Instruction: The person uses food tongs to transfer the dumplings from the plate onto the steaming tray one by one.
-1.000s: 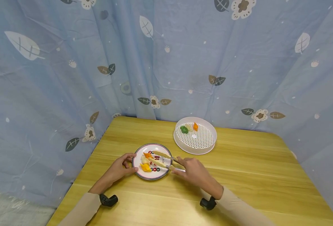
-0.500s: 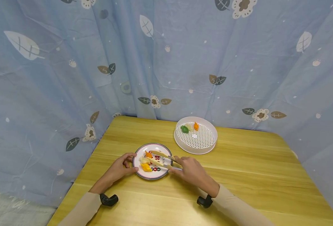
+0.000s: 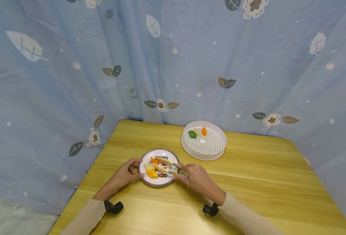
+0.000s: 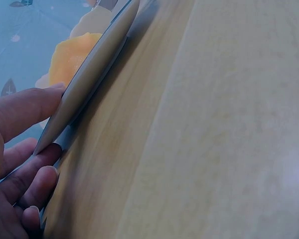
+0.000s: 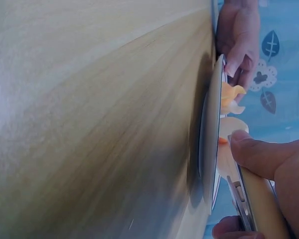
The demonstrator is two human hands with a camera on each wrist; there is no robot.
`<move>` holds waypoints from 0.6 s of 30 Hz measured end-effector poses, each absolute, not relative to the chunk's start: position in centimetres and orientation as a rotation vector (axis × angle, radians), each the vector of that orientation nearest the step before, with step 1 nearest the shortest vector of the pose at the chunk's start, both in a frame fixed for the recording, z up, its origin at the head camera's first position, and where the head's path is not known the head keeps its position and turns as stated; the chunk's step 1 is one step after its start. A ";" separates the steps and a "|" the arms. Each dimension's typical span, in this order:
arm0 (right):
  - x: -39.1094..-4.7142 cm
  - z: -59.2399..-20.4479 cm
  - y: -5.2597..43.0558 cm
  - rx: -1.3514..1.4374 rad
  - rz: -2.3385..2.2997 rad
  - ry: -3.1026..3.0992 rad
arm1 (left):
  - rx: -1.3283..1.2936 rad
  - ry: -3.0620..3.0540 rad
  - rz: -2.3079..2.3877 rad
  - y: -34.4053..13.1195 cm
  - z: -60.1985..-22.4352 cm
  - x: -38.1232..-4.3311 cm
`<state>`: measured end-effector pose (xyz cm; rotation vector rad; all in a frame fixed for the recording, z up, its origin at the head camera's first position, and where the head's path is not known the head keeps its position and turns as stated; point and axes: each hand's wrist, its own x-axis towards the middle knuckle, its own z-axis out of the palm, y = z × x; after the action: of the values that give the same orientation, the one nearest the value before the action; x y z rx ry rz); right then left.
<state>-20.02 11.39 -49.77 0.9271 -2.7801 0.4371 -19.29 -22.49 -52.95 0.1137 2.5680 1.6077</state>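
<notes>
My left hand (image 3: 126, 174) holds the round plate (image 3: 149, 156) by its left rim, thumb on top and fingers beneath, as the left wrist view shows. On the plate lie an orange dumpling-shaped piece (image 3: 154, 160), a whitish one (image 3: 149, 166) and a yellow one (image 3: 152, 174). My right hand (image 3: 198, 179) grips tongs (image 3: 165, 170) with wooden arms and metal fittings, reaching over the plate from the right. One tong tip meets the right side of the orange piece; the other overlaps the whitish piece. In the right wrist view, thumb and fingers (image 5: 259, 157) squeeze the tongs from opposite sides.
Behind the plate, to its right, stands a round white perforated steamer tray (image 3: 203, 156). Inside are a green piece (image 3: 192, 134), a whitish piece (image 3: 197, 132) and an orange piece (image 3: 204, 131). A patterned blue curtain (image 3: 187, 65) hangs beyond the wooden table (image 3: 264, 176).
My right hand has shifted slightly left, and the tong tips have drawn closer together. The orange piece on the plate has turned more upright. My left hand keeps its hold on the rim.
</notes>
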 end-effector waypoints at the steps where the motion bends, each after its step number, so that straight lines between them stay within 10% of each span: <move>1: -20.0 -49.8 11.4 0.927 0.441 -2.779 | 0.123 2.569 1.609 -22.5 -53.0 -19.3; 18: -20.0 -49.6 12.4 0.901 0.518 -2.718 | 0.154 2.557 1.636 -22.5 -53.1 -19.3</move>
<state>-20.04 12.41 -49.64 0.9006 -2.7178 0.5177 -19.31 -22.52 -53.12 0.1543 2.5567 1.6361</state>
